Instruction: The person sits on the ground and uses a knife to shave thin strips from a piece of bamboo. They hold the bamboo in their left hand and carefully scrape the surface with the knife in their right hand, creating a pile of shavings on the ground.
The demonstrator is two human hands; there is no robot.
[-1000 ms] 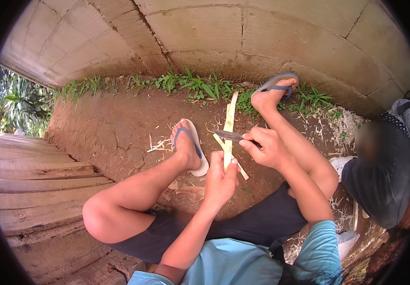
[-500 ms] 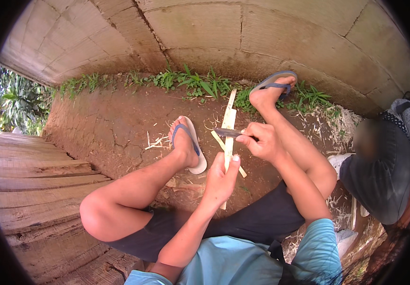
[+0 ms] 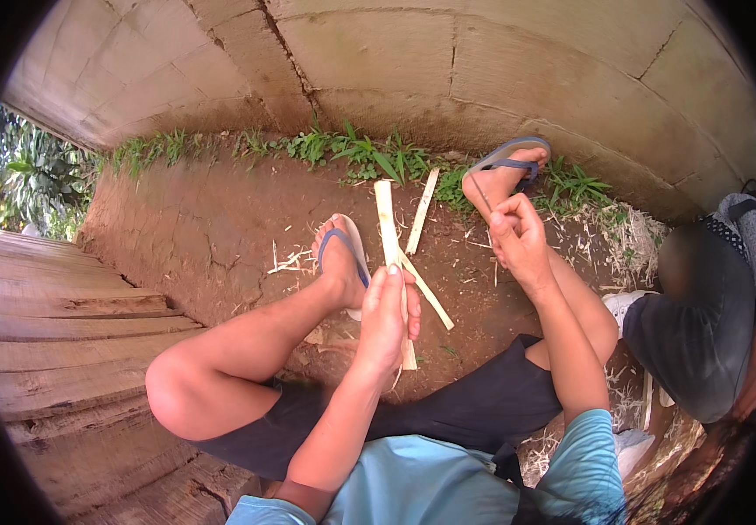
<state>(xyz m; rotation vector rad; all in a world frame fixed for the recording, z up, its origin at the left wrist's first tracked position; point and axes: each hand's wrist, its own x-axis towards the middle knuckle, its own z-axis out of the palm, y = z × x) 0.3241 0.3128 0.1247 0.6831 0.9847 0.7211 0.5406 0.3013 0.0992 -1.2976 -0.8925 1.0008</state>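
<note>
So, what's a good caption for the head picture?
Over brown dirt: left grip on pale strip, right grip on thin dark tool.

Strips point(image 3: 423, 212) between feet point(image 3: 335, 260); planks point(image 3: 72, 354) left; wall point(image 3: 369, 52) ahead

knife point(image 3: 481, 194) partly behind right fingers point(image 3: 504, 229), strip point(image 3: 387, 217) partly behind left fingers point(image 3: 413, 302), second person point(image 3: 710, 341) cut off

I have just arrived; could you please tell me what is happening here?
A person grips a pale strip in the left hand, its far end pointing toward the wall. The right hand holds a slim dark knife, seen nearly edge-on, apart from the strip. Two more pale strips lie on the ground, and thin shavings are scattered by the left foot. Another person is close by at the right.
</note>
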